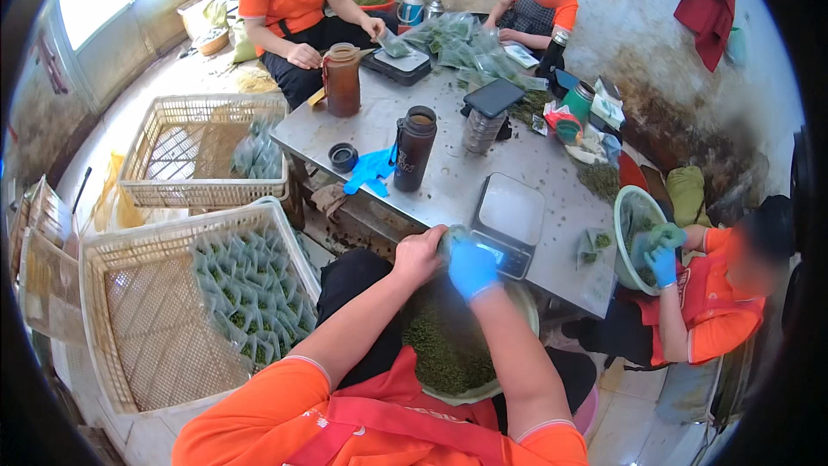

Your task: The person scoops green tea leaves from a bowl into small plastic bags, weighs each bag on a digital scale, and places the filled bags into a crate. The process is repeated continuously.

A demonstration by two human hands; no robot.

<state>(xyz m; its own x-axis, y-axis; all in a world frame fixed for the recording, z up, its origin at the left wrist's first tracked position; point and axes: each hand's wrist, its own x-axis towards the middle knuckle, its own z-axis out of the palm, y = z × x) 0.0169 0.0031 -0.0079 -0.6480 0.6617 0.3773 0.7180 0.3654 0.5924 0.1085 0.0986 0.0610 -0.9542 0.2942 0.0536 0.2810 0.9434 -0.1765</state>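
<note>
My bare left hand (420, 255) is closed at the edge of a small clear plastic bag (448, 243). On the other side of the bag is my right hand (473, 267) in a blue glove, its fingers bent round it. Both hands are held above a pale basin (532, 315) in my lap, which is heaped with small green grains (444, 349). A digital scale (511, 211) with a white pan sits on the table edge just beyond my right hand. How full the bag is cannot be made out.
On the metal table (379, 108) stand a dark flask (416, 151), a brown jug (341, 82) and a pile of filled bags (457, 43). To my left is a crate (99, 328) with rows of filled bags (254, 293). Co-workers sit across the table and at right, beside a green basin (623, 250).
</note>
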